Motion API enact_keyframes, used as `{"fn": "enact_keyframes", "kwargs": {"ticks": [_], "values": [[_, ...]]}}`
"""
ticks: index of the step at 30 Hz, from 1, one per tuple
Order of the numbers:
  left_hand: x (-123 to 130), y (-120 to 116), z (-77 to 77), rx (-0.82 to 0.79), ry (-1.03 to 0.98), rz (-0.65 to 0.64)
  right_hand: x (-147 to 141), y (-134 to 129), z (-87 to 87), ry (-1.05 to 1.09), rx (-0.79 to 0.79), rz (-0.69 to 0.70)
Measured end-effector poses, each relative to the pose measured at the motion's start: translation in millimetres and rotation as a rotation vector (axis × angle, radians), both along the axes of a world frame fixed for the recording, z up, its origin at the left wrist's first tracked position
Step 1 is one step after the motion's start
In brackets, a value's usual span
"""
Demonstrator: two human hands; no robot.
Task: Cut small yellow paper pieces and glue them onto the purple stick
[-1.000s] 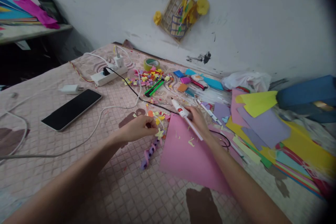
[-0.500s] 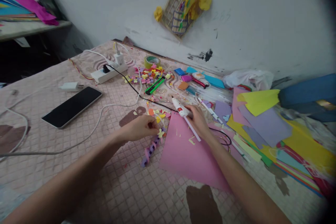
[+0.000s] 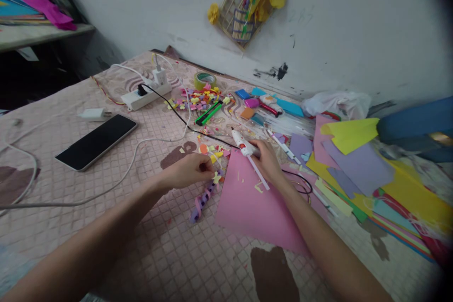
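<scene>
My left hand (image 3: 194,170) is closed in a pinch, its fingertips at a small pale yellow flower (image 3: 216,178). This flower is at the upper end of a purple stick (image 3: 202,203) wound with a pink spiral and dotted dark. Whether the fingers also touch the stick is hard to see. My right hand (image 3: 266,160) is wrapped round a white hot glue gun (image 3: 240,140), its nozzle pointing up and left and a white glue stick (image 3: 260,173) sticking out of its back. Under the right hand and forearm lies a pink sheet (image 3: 247,212) with yellow scraps.
Small cut-out flowers (image 3: 201,99), a green cutter (image 3: 209,113) and a tape roll (image 3: 205,80) lie toward the wall. A black cord crosses from the power strip (image 3: 146,96). A phone (image 3: 97,142) lies left; coloured sheets (image 3: 357,165) pile up right.
The view has shifted very slightly. Both hands, the glue gun and the purple stick keep nearly the same places.
</scene>
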State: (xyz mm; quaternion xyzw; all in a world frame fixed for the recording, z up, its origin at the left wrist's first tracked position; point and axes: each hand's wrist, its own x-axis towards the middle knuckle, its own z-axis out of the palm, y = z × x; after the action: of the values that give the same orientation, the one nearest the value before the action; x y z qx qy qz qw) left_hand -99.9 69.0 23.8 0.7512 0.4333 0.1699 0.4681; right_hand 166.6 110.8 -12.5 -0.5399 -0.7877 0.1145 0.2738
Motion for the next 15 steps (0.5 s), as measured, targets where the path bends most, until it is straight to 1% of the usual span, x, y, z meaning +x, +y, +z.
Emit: {"fn": "enact_keyframes", "kwargs": {"ticks": [15], "values": [[0.8, 0.8, -2.8, 0.008, 0.032, -0.019, -1.1, -0.2, 0.5, 0.001, -0.002, 0.005]]}}
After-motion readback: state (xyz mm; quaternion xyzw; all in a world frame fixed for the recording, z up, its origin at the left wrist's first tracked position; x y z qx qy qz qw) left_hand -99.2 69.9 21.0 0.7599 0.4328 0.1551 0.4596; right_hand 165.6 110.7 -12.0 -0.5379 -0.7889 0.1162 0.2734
